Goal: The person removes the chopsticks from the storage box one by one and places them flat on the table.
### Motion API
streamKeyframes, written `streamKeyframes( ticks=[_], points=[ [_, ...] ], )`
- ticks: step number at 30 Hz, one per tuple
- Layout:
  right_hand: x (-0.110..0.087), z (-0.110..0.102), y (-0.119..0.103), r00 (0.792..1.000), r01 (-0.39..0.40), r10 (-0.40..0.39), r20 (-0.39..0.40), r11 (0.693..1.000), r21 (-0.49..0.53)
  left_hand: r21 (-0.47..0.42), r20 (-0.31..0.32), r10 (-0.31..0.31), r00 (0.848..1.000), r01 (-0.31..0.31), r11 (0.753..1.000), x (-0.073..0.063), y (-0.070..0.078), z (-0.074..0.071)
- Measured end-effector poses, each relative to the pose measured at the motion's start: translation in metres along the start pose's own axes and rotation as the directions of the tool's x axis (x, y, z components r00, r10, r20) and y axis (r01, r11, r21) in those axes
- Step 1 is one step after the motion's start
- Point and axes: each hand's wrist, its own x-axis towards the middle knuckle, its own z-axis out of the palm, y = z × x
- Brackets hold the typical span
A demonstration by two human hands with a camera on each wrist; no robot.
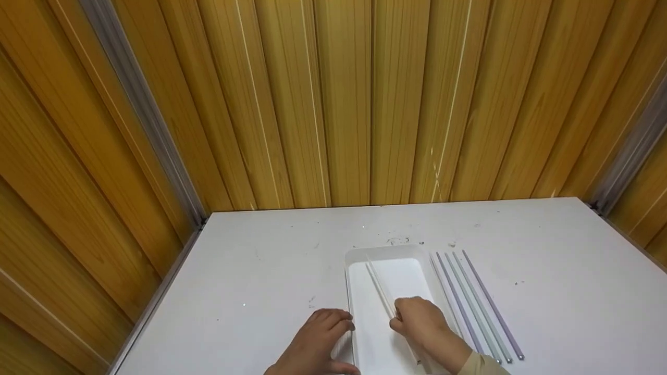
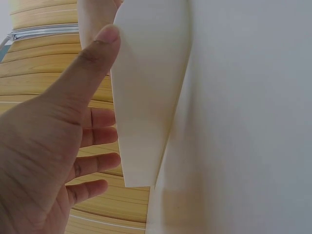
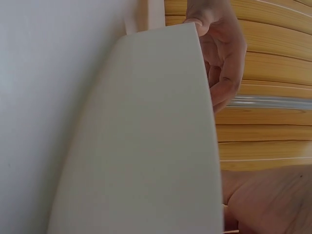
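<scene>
A white rectangular tray (image 1: 385, 252) lies lengthwise on the table, its near end cut off by the frame. Over it, my right hand (image 1: 423, 322) grips pale, cream-coloured chopsticks (image 1: 381, 287), with their far tips slanting to the tray's far left corner. The sticks' near ends show below the fist; how many it holds I cannot tell. My left hand (image 1: 324, 333) rests at the tray's left rim. In the left wrist view its thumb (image 2: 90, 61) touches the tray wall (image 2: 146, 107), and its fingers lie fairly straight along the edge. The right wrist view hides the right fingers behind the wall.
Several purple and green chopsticks (image 1: 480, 307) with silvery ends lie side by side on the table right of the tray. The white table (image 1: 271, 271) has small dark marks. Wood-patterned panels (image 1: 344, 104) stand behind it and at both sides.
</scene>
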Motion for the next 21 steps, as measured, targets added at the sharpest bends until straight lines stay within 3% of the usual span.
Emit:
streamKeyframes(
  ticks=[10,21],
  points=[
    [-0.001,-0.013,0.014,0.995,-0.095,0.094,-0.02,0.993,-0.069,0.007,-0.003,0.013,1.0,-0.013,1.0,0.0,-0.002,0.0],
    [-0.003,-0.025,0.029,0.991,-0.135,0.135,-0.013,0.989,-0.054,0.019,0.007,0.015,1.0,-0.015,1.0,0.0,-0.001,-0.001]
  ],
)
